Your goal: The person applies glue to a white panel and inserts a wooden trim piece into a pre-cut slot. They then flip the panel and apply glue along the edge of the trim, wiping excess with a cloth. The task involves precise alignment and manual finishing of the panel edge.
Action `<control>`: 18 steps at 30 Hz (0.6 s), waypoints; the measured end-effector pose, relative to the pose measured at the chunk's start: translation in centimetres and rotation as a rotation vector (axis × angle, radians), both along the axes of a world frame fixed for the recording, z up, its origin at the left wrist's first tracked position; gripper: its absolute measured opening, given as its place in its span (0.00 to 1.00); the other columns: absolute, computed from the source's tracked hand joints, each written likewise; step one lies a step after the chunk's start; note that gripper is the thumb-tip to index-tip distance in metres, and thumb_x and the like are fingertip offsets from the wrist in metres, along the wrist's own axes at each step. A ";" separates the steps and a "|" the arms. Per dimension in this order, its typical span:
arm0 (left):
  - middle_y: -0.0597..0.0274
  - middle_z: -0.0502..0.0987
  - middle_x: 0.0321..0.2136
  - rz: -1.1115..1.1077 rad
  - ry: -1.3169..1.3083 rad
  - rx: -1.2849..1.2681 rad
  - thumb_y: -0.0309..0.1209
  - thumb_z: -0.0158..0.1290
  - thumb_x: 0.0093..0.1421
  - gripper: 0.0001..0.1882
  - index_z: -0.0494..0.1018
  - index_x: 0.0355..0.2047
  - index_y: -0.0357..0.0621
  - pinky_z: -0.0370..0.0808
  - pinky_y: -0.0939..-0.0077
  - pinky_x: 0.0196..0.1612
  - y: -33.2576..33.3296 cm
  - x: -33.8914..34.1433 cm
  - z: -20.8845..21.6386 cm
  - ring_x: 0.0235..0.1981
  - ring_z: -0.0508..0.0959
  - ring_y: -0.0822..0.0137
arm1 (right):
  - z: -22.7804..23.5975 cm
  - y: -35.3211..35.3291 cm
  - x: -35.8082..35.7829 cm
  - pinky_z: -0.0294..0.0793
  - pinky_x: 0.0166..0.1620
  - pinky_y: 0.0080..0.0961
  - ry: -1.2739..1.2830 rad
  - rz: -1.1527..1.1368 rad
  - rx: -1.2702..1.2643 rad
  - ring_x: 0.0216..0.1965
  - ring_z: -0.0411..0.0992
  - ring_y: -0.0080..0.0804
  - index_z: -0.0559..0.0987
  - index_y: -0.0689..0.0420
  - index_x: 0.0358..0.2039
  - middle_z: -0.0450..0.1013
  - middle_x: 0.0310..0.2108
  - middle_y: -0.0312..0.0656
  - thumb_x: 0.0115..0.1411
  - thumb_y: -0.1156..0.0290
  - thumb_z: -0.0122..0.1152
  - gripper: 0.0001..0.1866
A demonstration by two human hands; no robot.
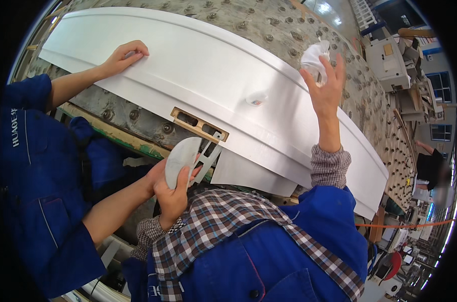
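The L hand (172,197) of the wearer, at approx. 8 o'clock, is pinching a pale half-round plate (182,158) at its lower part, thumb on the face; the plate itself is at 9 o'clock. The R hand (327,95), at 2 o'clock, has its fingers spread, just beside a white crumpled cloth (315,56); if they touch, I can't tell.

Co-worker's one hand (124,59) rests on the big white panel (188,55) at 10-11 o'clock; the other is partly hidden behind the half-round plate, near a slotted grey metal plate (207,163), so its grip I can't tell.

Work status, my judgement: approx. midway. Done: panel is laid flat, and the slotted wooden block (200,126) lies at its near edge, 10-11 o'clock from centre. Left: metal plate seems not fixed, only meeting the block's R end. A small white item (257,99) also lies loose on the panel, 1 o'clock.
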State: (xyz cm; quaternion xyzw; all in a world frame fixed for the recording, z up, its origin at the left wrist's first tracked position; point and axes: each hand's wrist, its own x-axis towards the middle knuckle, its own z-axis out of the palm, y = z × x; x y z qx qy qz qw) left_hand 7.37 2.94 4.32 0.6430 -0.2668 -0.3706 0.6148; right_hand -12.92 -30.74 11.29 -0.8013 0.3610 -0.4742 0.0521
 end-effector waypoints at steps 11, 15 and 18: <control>0.61 0.79 0.38 -0.156 0.262 0.060 0.28 0.54 0.64 0.16 0.72 0.49 0.31 0.74 0.83 0.31 -2.8 -0.3 -0.1 0.33 0.77 0.75 | -3.6 11.7 8.8 0.75 0.40 0.31 0.361 0.958 0.734 0.38 0.75 0.37 0.79 0.59 0.45 0.77 0.39 0.45 0.56 0.70 0.67 0.16; 0.60 0.79 0.40 -0.118 0.324 0.063 0.27 0.54 0.64 0.16 0.72 0.49 0.31 0.74 0.83 0.31 -3.1 -0.1 -0.3 0.34 0.77 0.76 | -2.7 10.2 8.9 0.72 0.40 0.35 0.444 0.980 1.174 0.35 0.74 0.41 0.80 0.58 0.42 0.78 0.29 0.45 0.54 0.71 0.68 0.15; 0.61 0.79 0.39 -0.095 0.249 0.111 0.27 0.53 0.65 0.15 0.72 0.49 0.32 0.74 0.84 0.31 -3.2 0.0 -0.4 0.33 0.76 0.76 | -4.2 9.5 9.0 0.70 0.41 0.35 0.460 1.037 0.722 0.34 0.74 0.39 0.81 0.56 0.41 0.78 0.29 0.42 0.53 0.71 0.68 0.14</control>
